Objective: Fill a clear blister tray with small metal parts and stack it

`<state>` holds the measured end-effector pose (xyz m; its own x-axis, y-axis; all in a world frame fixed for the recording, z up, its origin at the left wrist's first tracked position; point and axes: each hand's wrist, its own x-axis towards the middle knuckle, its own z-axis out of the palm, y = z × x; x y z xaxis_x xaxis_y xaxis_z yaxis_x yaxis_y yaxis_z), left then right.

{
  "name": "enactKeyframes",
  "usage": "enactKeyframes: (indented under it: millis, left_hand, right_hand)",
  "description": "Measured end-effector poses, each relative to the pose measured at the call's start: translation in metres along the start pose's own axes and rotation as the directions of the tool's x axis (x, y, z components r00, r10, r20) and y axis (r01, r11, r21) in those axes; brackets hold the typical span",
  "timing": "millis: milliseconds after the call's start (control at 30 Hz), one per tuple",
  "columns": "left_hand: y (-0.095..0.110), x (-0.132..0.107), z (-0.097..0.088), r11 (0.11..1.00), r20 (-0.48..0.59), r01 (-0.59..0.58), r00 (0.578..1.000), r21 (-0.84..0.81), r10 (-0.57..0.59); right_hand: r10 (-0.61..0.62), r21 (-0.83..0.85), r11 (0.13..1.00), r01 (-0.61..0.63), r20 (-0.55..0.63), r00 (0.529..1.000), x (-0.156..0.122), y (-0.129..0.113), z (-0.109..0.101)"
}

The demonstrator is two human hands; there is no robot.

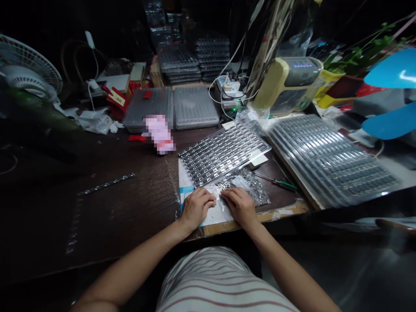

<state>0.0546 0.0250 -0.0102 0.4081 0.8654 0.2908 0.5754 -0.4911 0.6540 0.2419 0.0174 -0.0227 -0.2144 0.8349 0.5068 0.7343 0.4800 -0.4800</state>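
Observation:
My left hand (196,208) rests at the front of the table over a white sheet (211,217). Its fingers are bent and pinched together; whatever they hold is too small to make out. To its right, my right hand (241,204) has its fingertips closed at the mouth of a clear plastic bag (260,190) of small metal parts. Some loose metal pieces (223,185) lie just beyond those fingertips. Behind both hands is a clear tray (224,151) with rows of dark strips carrying shiny metal parts.
A green-handled screwdriver (284,185) lies right of the bag. Stacked filled trays (331,156) stand at the right. At the left are an empty clear tray (123,208) holding one strip (107,184), and a fan (29,69). Closed trays (195,106) and a yellowish machine (287,84) stand behind.

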Motion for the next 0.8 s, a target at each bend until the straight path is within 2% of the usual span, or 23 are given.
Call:
enactKeyframes:
  millis: [100, 200, 300, 400, 467, 533, 600, 700, 800]
  left_hand:
    - [0.001, 0.003, -0.008, 0.999, -0.061, -0.026, 0.998, -0.018, 0.025]
    - [-0.018, 0.015, -0.041, 0.999, -0.197, 0.036, 0.980, 0.022, -0.031]
    - [-0.063, 0.023, -0.095, 0.982, -0.328, 0.165, 0.936, 0.087, -0.128]
    - [-0.115, 0.018, -0.143, 0.903, -0.441, 0.366, 0.865, 0.225, -0.241]
    - [-0.143, 0.009, -0.161, 0.872, -0.421, 0.405, 0.866, 0.274, -0.270]
    - [-0.160, -0.003, -0.168, 0.861, -0.395, 0.406, 0.877, 0.306, -0.273]
    - [-0.169, -0.013, -0.169, 0.857, -0.387, 0.400, 0.883, 0.326, -0.265]
    - [-0.172, -0.023, -0.169, 0.837, -0.397, 0.420, 0.876, 0.351, -0.273]
    - [-0.164, -0.019, -0.167, 0.805, -0.418, 0.436, 0.870, 0.402, -0.262]
  right_hand:
    - [0.001, 0.014, 1.000, -0.001, -0.005, 1.000, 0.002, -0.005, -0.002]
    - [0.007, 0.028, 1.000, -0.007, 0.022, 1.000, 0.004, -0.018, 0.001]
    - [0.020, 0.022, 1.000, -0.022, 0.068, 0.997, 0.007, -0.032, 0.012]
    - [0.005, 0.027, 1.000, -0.007, 0.081, 0.997, 0.009, -0.039, 0.023]
    - [-0.003, 0.032, 0.999, 0.001, 0.070, 0.998, 0.009, -0.040, 0.028]
    - [-0.002, 0.033, 0.999, 0.000, 0.057, 0.998, 0.009, -0.039, 0.030]
    - [0.006, 0.032, 0.999, -0.008, 0.057, 0.998, 0.009, -0.037, 0.030]
    - [0.015, 0.031, 0.999, -0.018, 0.076, 0.997, 0.009, -0.037, 0.030]
    - [0.013, 0.019, 1.000, -0.015, 0.106, 0.994, 0.011, -0.040, 0.030]
